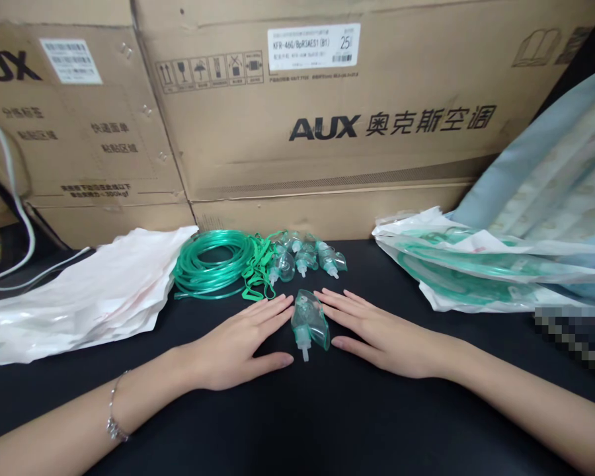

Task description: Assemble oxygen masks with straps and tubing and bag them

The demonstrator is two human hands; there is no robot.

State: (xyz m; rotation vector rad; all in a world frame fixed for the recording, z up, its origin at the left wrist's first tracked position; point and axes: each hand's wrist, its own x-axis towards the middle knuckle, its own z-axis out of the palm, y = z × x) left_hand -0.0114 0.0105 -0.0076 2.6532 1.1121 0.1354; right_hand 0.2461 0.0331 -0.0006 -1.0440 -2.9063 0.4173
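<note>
A clear green oxygen mask (pixel 310 320) with a whitish connector lies on the black table between my two hands. My left hand (pixel 238 344) rests flat to the left of it, fingers stretched out and tips close to the mask's edge. On the other side my right hand (pixel 377 330) also lies flat with fingers extended, its fingertips beside the mask. Neither hand grips anything. Behind them sit several more masks (pixel 305 258) in a small group. Green elastic straps (pixel 258 268) are heaped just left of that group, next to a coil of green tubing (pixel 213 261).
Flat white-and-clear packages (pixel 104 284) are stacked at left. More packages holding green tubing (pixel 476 264) lie at right, near a light blue cloth (pixel 550 152). Large cardboard boxes (pixel 401 158) stand along the back. A white cable (pixel 17 178) hangs at far left.
</note>
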